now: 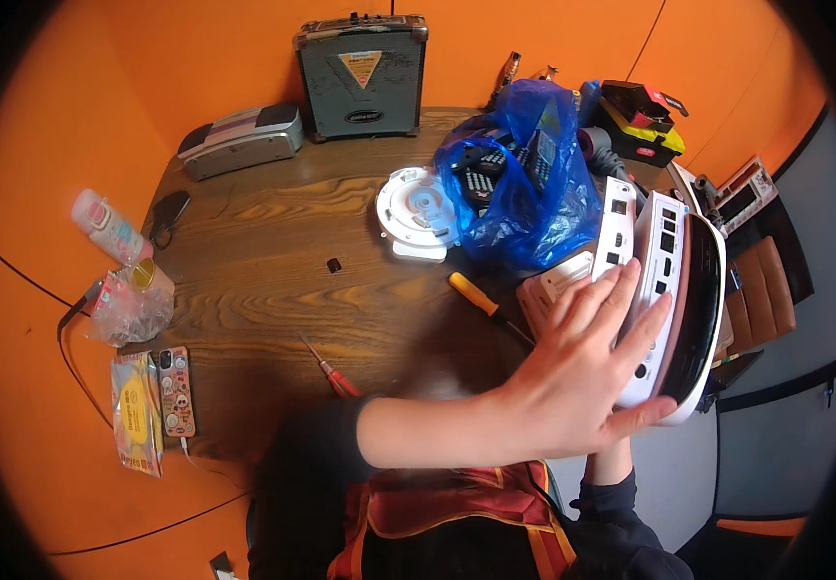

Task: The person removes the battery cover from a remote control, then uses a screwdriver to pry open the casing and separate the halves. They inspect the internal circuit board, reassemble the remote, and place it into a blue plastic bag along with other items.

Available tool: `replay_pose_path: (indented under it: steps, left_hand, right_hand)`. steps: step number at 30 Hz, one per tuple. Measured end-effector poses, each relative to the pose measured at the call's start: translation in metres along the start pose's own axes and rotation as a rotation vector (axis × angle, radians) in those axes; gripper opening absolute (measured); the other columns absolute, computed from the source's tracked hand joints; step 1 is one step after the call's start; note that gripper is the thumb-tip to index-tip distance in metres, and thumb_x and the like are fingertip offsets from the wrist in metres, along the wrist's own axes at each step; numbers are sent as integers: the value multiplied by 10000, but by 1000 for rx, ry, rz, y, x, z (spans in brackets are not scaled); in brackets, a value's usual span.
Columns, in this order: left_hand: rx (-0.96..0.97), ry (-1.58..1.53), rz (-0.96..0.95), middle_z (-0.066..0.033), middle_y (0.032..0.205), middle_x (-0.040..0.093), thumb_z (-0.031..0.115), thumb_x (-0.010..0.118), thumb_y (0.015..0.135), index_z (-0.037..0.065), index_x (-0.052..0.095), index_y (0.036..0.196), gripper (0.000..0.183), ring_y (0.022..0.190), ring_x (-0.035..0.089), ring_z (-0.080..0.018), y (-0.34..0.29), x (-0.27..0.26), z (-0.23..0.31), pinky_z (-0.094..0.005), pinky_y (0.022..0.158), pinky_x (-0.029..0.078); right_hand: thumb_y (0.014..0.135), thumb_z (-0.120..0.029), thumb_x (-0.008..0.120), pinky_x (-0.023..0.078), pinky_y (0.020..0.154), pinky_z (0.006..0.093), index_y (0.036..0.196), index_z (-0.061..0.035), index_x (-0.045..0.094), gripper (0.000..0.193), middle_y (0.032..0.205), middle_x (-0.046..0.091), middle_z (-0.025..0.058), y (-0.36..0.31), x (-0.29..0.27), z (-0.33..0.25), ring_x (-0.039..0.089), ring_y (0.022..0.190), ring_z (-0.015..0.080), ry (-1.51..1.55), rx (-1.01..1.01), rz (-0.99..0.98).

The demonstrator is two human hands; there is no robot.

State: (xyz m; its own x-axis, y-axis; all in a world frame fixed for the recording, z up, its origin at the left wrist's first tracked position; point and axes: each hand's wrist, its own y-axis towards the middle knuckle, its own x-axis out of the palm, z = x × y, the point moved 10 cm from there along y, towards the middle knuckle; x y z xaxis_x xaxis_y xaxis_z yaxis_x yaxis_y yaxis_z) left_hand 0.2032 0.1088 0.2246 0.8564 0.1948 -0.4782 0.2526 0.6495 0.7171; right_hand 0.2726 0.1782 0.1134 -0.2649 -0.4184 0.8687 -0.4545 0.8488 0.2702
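Observation:
At the right edge of the table my left hand (587, 362) lies with fingers spread over a white set-top box (667, 256), its thumb at the near end. The box has a row of ports on its side and a glossy black front strip. Another white box with ports (617, 224) stands beside it, near my fingertips. Beneath my left arm, my right hand is hidden behind the box; only the right wrist (613, 462) shows. A screwdriver with a yellow handle (474, 292) lies left of my left hand. Farther left is a red-handled screwdriver (333, 372).
A blue plastic bag (558, 208) of remote controls stands behind, next to a white round device (416, 211). A small dark piece (334, 265) lies mid-table. A speaker (362, 82) and silver radio (244, 143) stand far back; a bottle (109, 227) and phone (175, 387) are left.

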Motion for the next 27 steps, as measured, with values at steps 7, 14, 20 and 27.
replay_pose_path:
  steps: [7, 14, 20, 27]
  left_hand:
    - [-62, 481, 607, -189, 1090, 548, 214, 591, 810, 9, 511, 1144, 400, 1112, 473, -341, 33, -108, -132, -412, 977, 311]
    - [-253, 220, -220, -150, 677, 542, 146, 474, 870, 38, 490, 875, 109, 629, 550, -340, -9, 0, -189, -362, 591, 450]
    - [-66, 417, 147, -159, 1144, 481, -61, 663, 646, 36, 540, 1054, 437, 1077, 477, -338, 9, -50, -174, -375, 886, 420]
    - [-610, 574, -236, -179, 1223, 473, 209, 670, 736, 88, 637, 1012, 303, 1171, 406, -347, 51, -49, -313, -471, 948, 352]
  right_hand:
    - [787, -491, 529, 474, 827, 507, 1329, -71, 302, 722, 1247, 421, 206, 5, 12, -25, 481, 1099, 350, -54, 42, -52]
    - [809, -512, 515, 476, 811, 534, 1351, -88, 275, 729, 1274, 393, 219, 32, 24, -37, 457, 1129, 364, -151, 147, -121]
    - [823, -474, 536, 470, 822, 545, 1352, -92, 283, 700, 1276, 392, 223, 63, 23, -31, 453, 1134, 367, -68, 251, -71]
    - [836, -446, 503, 456, 833, 550, 1274, -53, 360, 606, 1210, 448, 204, 99, -5, -34, 480, 1093, 361, -74, 284, 183]
